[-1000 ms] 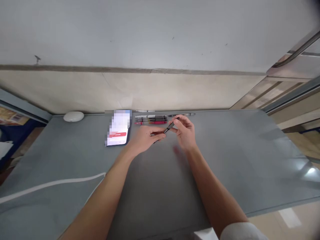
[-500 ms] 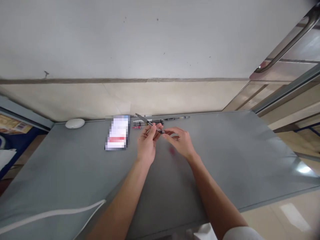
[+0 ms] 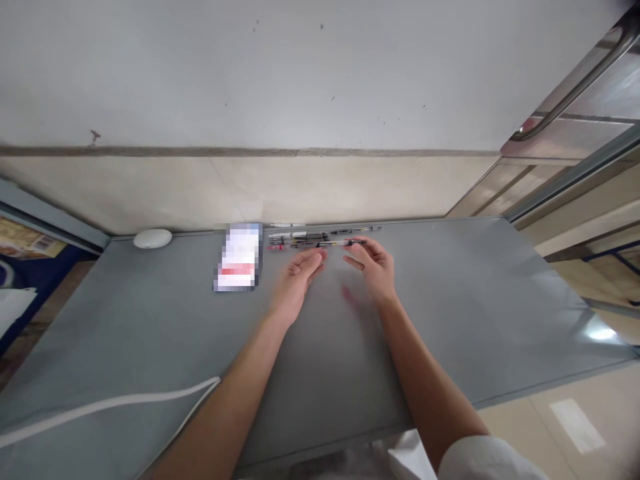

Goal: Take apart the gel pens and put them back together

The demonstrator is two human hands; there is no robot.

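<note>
My right hand [image 3: 376, 267] pinches one end of a pen [image 3: 337, 243], which lies nearly level and points left, just above the tabletop. My left hand [image 3: 299, 275] is below the pen's other end, its fingers loosely curved and apart from the thumb, seemingly with nothing in them. Behind the hands several pens lie in a row by the wall, among them a white pen [image 3: 290, 235] and one with a red end [image 3: 276, 247]. Another dark pen [image 3: 356, 230] lies farther right, near the table's back edge.
On the grey table [image 3: 465, 307], a phone with a blurred screen [image 3: 237, 257] lies left of the pens. Farther left is a white oval object [image 3: 153, 239]. A white cable [image 3: 125, 401] runs across the front left. The wall [image 3: 350, 183] borders the table's back.
The pen has swung from slanted to nearly level and moved right, out of my left hand's fingers into my right hand alone. My left hand has loosened. The view has shifted slightly.
</note>
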